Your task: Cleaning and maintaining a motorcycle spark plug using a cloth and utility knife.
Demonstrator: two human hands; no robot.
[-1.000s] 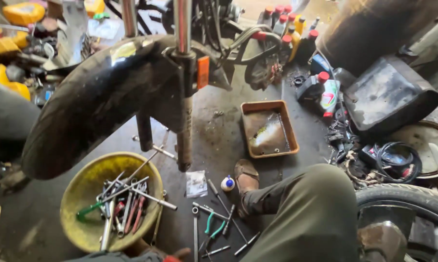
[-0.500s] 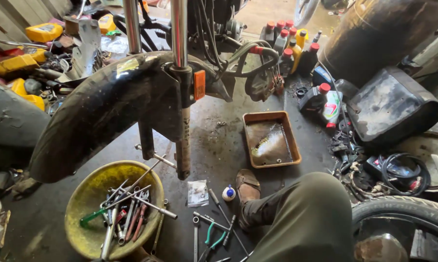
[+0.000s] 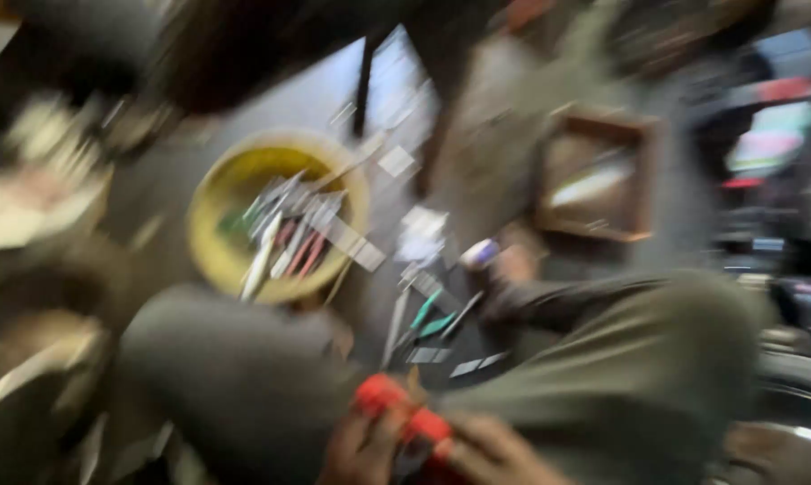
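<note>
Both hands, left hand [image 3: 362, 449] and right hand [image 3: 491, 454], meet at the bottom edge around a red object [image 3: 401, 409]; blur and cropping hide whether they grip it. Beyond lie smeared hand tools [image 3: 423, 314], then a yellow basin [image 3: 217, 224] of tools.

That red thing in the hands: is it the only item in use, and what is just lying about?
In hand:
- red object, too blurred to identify
- left hand, right hand, both on it

Lying about:
- yellow bowl of tools
- brown tray
- loose tools on the floor
</note>
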